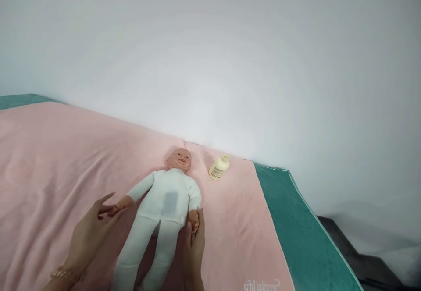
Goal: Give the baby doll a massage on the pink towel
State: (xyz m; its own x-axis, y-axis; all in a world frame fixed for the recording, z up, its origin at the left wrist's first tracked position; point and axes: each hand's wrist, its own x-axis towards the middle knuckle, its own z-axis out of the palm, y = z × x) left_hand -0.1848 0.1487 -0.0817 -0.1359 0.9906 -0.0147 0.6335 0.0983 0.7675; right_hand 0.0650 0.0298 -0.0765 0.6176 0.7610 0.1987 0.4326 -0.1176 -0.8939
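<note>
A baby doll [164,194] with a white cloth body and a bare plastic head lies on its back on a pink blanket [240,221]. A grey patch shows on its chest. My left hand [90,227], with a bracelet at the wrist, pinches the doll's hand on the left side, and that arm is stretched outward. On the other side, my right hand [196,243] is closed round the doll's other hand, close to its hip. The doll's feet run out of view at the bottom edge.
Right of the doll's head, a pale yellow bottle [219,167] stands slightly tilted on the blanket. Green cloth [296,221] shows past the blanket's right edge. A white wall [210,63] rises behind. Something dark [365,260] sits at the lower right.
</note>
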